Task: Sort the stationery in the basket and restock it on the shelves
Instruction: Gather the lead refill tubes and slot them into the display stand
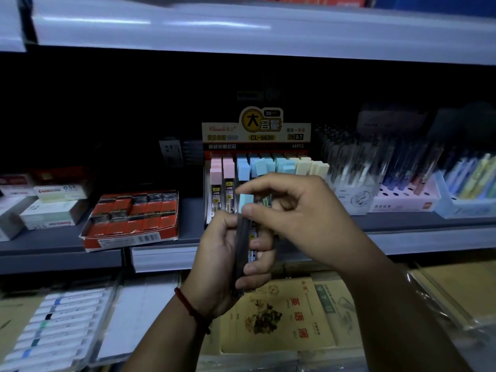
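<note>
Left hand (228, 260) grips lead tubes (243, 237), partly hidden; right hand (303, 210) pinches teal cap (245, 201).

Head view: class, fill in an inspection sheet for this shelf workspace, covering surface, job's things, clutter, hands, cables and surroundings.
Surface: grey shelf, dimly lit, stocked along its length.
Job's things: a bundle of lead tubes held upright in front of the display box, whose slots show pink, blue, teal and cream caps; basket not in view.
Clutter: red carton sits skewed at the shelf's front.
Hands: left hand grips the bundle; right hand pinches the teal-capped tube at its top.
Cables: nothing seen.
Surroundings: pen racks to the right; exercise books on the level below.
</note>
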Demonstrator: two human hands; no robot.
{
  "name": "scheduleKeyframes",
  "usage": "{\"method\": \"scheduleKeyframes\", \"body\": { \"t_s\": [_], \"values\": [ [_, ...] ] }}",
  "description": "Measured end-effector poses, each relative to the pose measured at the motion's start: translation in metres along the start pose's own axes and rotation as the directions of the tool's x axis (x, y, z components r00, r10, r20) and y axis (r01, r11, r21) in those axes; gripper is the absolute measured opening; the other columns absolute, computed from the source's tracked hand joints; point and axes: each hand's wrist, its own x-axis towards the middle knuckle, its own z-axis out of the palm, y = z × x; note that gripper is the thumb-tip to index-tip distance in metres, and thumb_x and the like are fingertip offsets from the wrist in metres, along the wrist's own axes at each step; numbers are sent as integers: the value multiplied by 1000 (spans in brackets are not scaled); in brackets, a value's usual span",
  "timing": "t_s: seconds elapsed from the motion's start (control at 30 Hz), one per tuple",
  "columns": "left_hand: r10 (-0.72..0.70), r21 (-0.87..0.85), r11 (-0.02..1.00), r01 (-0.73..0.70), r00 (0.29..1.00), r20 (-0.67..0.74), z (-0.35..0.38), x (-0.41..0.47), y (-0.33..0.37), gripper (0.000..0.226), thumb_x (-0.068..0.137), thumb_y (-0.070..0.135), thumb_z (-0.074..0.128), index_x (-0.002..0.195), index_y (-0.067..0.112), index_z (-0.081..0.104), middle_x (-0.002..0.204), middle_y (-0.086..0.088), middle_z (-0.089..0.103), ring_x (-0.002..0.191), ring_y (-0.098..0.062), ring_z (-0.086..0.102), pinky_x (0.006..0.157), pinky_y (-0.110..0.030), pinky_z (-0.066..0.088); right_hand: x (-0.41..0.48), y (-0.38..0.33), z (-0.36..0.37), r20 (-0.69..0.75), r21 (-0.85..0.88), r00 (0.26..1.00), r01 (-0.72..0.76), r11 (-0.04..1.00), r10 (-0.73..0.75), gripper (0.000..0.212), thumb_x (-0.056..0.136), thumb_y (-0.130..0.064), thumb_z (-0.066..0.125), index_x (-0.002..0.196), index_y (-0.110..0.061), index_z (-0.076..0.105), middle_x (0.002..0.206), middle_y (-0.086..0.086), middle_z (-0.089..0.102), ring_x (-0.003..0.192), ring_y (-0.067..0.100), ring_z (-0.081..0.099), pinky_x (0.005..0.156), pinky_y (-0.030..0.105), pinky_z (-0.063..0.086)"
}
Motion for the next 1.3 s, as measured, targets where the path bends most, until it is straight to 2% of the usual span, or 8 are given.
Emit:
{"method": "scheduleKeyframes", "body": {
  "t_s": [0.07,0.17,0.3,0.4,0.8,1.1,1.23,1.3],
  "values": [
    [34,4,999,-34,999,-14,-2,1,0,46,96,38,29,76,10,59,74,-7,18,45,-14,16,35,-19,15,2,-1,1,-8,147,1000,-24,989,26,21,89,-5,73,109,-13,74,60,-2,58,43,14,52,44,18,43],
    [111,39,993,-108,988,-107,-7,5,-1,32,99,32,28,90,9,48,68,-3,28,42,-11,25,36,-17,14,5,0,-4,-150,257,989,41,965,-2,19,91,-2,69,110,-7,72,68,15,64,45,32,49,40,25,41],
    [157,48,987,-151,969,-192,-11,4,-1,27,100,28,27,98,12,49,64,-2,28,42,-13,23,37,-14,17,7,2,-19,-417,214,907,165,963,-62,19,99,-2,58,114,-7,69,68,15,66,51,26,58,51,28,51],
    [202,86,979,-187,953,-225,-12,5,-1,31,102,25,26,104,10,53,63,-3,29,42,-14,22,37,-14,20,7,5,-23,-501,116,857,204,972,-120,18,102,-4,56,117,-7,66,69,13,67,53,25,62,57,29,53],
    [274,171,958,-232,918,-288,-11,6,-2,38,102,22,24,106,6,58,62,-5,32,43,-15,23,38,-16,23,7,10,-16,-497,-40,842,217,975,-208,19,104,-7,53,119,-12,64,72,8,69,64,24,68,68,36,58],
    [384,339,901,-271,861,-332,-9,6,-1,17,100,13,25,93,12,40,63,-11,38,43,-19,27,41,-21,22,8,15,-11,-372,-208,898,164,964,-233,24,104,-4,52,118,-12,69,87,7,65,65,16,67,65,19,52],
    [461,397,859,-323,824,-329,-5,4,1,21,102,6,35,87,12,48,75,-12,51,49,-21,36,42,-27,33,10,19,-11,-327,-260,918,142,955,-225,22,103,-8,55,116,-14,71,84,2,63,64,14,63,64,23,50],
    [512,444,823,-355,802,-308,-4,3,1,20,102,5,42,89,10,56,76,-15,55,51,-23,46,46,-32,44,10,20,-9,-333,-364,906,131,922,-260,21,102,-10,58,115,-15,74,92,-3,59,74,7,60,69,15,44]
  ]
}}
